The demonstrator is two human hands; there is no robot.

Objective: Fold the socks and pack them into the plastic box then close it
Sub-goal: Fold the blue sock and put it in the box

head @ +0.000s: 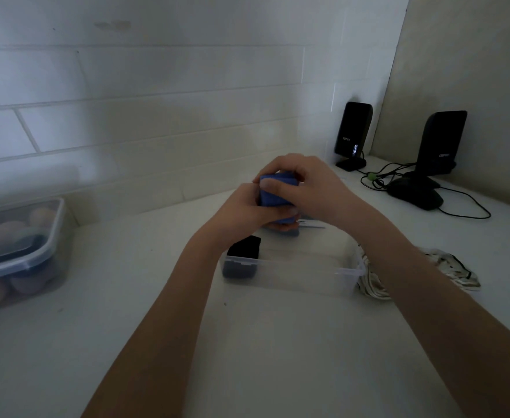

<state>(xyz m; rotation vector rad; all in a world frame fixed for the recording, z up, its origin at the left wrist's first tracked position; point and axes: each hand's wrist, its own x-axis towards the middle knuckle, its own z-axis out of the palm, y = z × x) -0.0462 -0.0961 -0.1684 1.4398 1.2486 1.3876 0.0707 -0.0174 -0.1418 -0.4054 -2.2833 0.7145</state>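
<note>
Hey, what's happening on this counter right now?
A person is folding a blue sock, gripping the bundle with both the left hand and the right hand above an open clear plastic box. A folded black sock already sits in the box's left end. A striped sock lies unfolded on the counter to the right of the box. No lid is on the box.

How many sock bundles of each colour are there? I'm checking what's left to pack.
Blue, held in both hands: 1
Black, in the open plastic box: 1
Striped white, on the counter right of the box: 1
Total: 3
</note>
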